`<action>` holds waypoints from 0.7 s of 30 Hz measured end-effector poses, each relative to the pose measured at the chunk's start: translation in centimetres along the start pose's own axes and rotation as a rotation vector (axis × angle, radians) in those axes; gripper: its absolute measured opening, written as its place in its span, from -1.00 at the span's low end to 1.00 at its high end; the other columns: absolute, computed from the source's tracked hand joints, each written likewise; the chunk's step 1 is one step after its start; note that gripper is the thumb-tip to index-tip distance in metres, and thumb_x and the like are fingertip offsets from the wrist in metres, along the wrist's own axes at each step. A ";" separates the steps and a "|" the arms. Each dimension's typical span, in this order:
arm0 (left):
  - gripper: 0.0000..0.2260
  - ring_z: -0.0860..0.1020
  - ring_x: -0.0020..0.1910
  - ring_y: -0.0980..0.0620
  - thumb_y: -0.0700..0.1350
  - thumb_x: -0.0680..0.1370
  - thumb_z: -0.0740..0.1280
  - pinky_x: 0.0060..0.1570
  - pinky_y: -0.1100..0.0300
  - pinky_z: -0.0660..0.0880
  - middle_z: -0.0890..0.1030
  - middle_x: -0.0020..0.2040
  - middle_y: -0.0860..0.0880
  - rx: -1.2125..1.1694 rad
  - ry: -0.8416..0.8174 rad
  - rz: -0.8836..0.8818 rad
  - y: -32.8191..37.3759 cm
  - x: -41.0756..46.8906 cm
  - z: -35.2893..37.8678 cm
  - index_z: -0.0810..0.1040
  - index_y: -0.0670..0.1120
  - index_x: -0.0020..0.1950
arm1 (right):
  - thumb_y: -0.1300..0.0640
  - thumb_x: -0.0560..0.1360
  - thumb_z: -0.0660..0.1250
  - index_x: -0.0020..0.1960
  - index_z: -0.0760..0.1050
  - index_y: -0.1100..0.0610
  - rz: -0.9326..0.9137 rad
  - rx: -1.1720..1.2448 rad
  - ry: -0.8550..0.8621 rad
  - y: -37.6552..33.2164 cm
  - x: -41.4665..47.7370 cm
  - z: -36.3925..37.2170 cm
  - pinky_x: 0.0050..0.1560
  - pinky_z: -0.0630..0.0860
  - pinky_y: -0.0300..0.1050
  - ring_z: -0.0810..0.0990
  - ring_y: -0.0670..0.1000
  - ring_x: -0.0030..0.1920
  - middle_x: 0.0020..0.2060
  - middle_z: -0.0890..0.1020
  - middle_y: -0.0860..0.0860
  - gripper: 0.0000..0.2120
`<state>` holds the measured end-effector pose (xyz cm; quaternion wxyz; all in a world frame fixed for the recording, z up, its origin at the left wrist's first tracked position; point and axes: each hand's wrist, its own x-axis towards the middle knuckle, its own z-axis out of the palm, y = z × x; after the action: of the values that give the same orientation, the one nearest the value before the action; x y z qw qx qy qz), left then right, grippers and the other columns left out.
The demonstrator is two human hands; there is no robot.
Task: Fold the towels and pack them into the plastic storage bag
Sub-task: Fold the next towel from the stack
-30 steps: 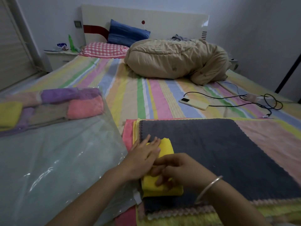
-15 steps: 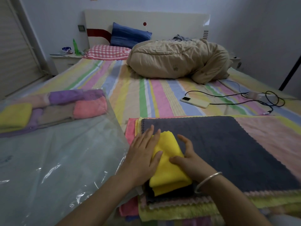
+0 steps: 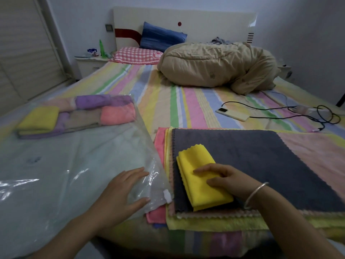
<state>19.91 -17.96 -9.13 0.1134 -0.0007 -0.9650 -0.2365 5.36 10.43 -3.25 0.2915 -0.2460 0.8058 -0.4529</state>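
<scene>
On top of the grey towel [image 3: 252, 156], a folded yellow towel [image 3: 197, 176] is lying near its left edge, and the right hand [image 3: 229, 180] is pressing on it with fingers laid nearly straight, gripping nothing. Just left of the grey towel, the left hand [image 3: 123, 191] is resting flat and spread wide on the plastic storage bag [image 3: 74, 165], while packed towels [image 3: 78, 114] are sitting inside the bag, farther left and beyond.
</scene>
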 end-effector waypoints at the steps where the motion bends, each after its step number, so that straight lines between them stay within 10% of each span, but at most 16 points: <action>1: -0.28 0.20 0.40 0.35 0.58 0.30 0.12 0.45 0.28 0.07 0.24 0.41 0.34 0.021 -0.017 0.003 -0.6 -0.3 -0.2 0.26 0.30 0.38 | 0.25 0.53 0.30 0.06 0.61 -0.27 0.027 -0.001 0.022 -0.2 0.0 0.2 0.20 0.46 0.00 0.49 -0.01 0.15 0.29 0.45 -0.08 -0.61; 9: -0.26 0.21 0.48 0.15 0.30 0.32 0.35 0.45 0.21 0.04 0.31 0.47 0.15 0.196 -0.104 0.060 -4.4 -4.5 -2.7 0.30 0.15 0.48 | 0.30 0.49 0.26 0.02 0.62 -0.26 -0.051 0.163 0.141 -4.5 0.0 3.4 0.05 0.49 -0.13 0.53 0.02 0.10 0.25 0.50 -0.02 -0.56; 17: -0.35 0.27 0.42 0.25 0.13 0.31 0.26 0.38 0.34 0.20 0.32 0.42 0.20 0.071 -0.037 -0.079 -5.9 -10.2 -8.1 0.29 0.19 0.42 | 0.43 0.48 0.16 0.13 0.63 0.00 -0.161 0.694 -0.172 -10.5 0.5 10.3 -0.02 0.62 -0.11 0.62 0.08 0.12 0.22 0.60 0.02 -0.54; 21: -0.79 0.54 -0.14 0.35 0.07 0.36 0.42 -0.15 0.33 0.43 0.56 -0.05 0.37 -0.018 0.189 -0.271 -6.2 -11.0 -10.5 0.56 0.25 -0.03 | 0.34 0.29 0.25 0.08 0.66 -0.04 -0.213 0.678 -0.349 -11.6 0.7 15.0 0.19 0.53 -0.10 0.56 0.03 0.21 0.21 0.60 -0.01 -0.53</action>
<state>32.61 -27.72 -5.34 0.1708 0.1507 -0.9391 -0.2574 16.78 -4.27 0.36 0.4402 -0.2912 0.5188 -0.6726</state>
